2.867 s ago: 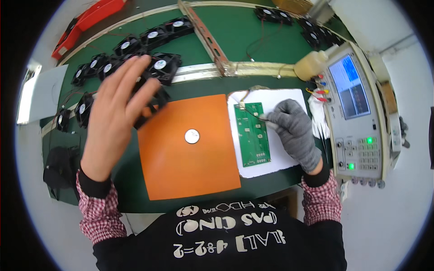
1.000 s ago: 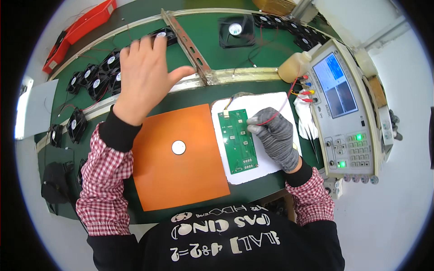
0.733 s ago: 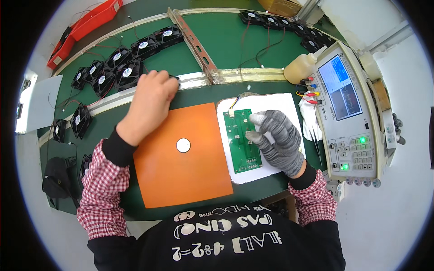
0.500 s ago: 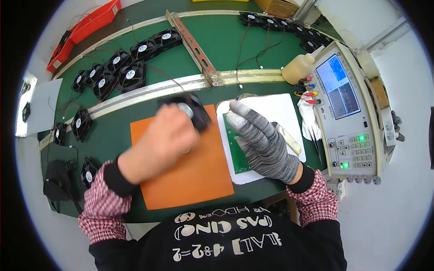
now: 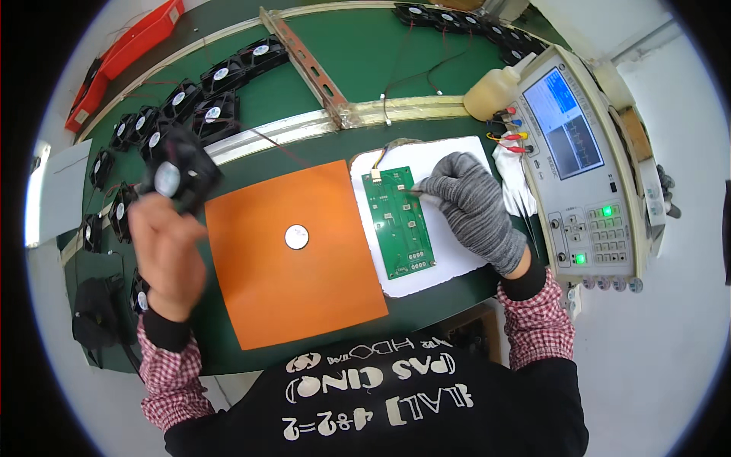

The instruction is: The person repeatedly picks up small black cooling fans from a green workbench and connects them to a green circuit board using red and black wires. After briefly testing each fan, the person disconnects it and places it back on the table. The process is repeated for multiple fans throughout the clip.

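My bare left hand (image 5: 167,251), smeared by motion, is closed on a black cooling fan (image 5: 186,171) with a pale round label. It is held left of the orange mat (image 5: 304,305), near other fans. A round white disc (image 5: 297,237) lies on the mat. My right hand (image 5: 476,213), in a grey knitted glove, is closed in a pinch at the right edge of a green circuit board (image 5: 400,228). Whatever its fingertips hold is too small to make out. The board lies on a white pad (image 5: 403,288), with a wired connector (image 5: 376,174) at its top.
Several black fans (image 5: 221,74) stand at the back left, others (image 5: 449,21) at the back right. A slotted metal bar (image 5: 304,65) crosses the bench. To the right are a tester with a screen (image 5: 563,122), a yellowish bottle (image 5: 491,93), tweezers (image 5: 529,228) and a white glove (image 5: 512,179).
My left hand has carried the fan leftward off the orange mat, uncovering the white disc. My right hand's fingers have closed from a spread pose and drawn right, baring the circuit board.
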